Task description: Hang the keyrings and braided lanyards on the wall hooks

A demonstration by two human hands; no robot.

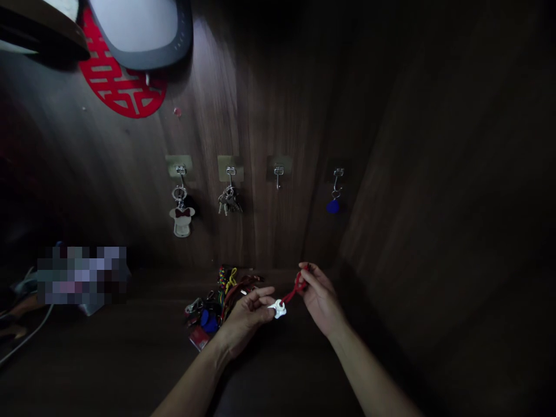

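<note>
Between the thumb and fingers of my left hand (244,319) is a bright silver key-like piece (280,308) with a lobed head; its far end is hidden by the fingers. A red cord (288,296) is tied to it and runs up to the right. My right hand (319,298) pinches the looped end of that cord. Behind my left hand lies a pile with a blue tag (209,320), a red card-like piece (198,338), a yellow cord (230,280) and brown straps (234,300).
On the wood panel, a mouse-shaped keychain (182,221), a bunch of keys (229,201) and a blue fob (333,207) hang from hooks. Another hook (278,178) carries nothing. A red paper-cut (125,92) and a grey device (143,35) are upper left; a white cable (37,333) lies left.
</note>
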